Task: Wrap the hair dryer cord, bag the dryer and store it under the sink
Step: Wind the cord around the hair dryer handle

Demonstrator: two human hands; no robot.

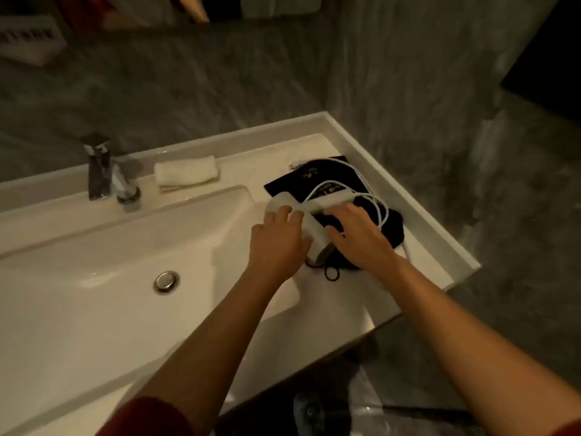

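A white hair dryer (314, 229) lies on a black bag (314, 177) at the right end of the white sink counter (276, 158). Its white cord (355, 171) loops loosely over the bag and trails off toward the counter's right edge. My left hand (281, 237) rests on the dryer's left side, fingers spread over its body. My right hand (361, 234) lies over the dryer's right side and the bag, fingers apart and touching the handle. A small black hair tie (332, 273) sits on the counter just in front of the dryer.
The sink basin (94, 247) with its drain (166, 281) lies to the left. A chrome faucet (105, 171) stands behind the basin, and a folded white towel (187, 169) lies beside it. Grey walls enclose the counter at the back and right. Dark floor shows below.
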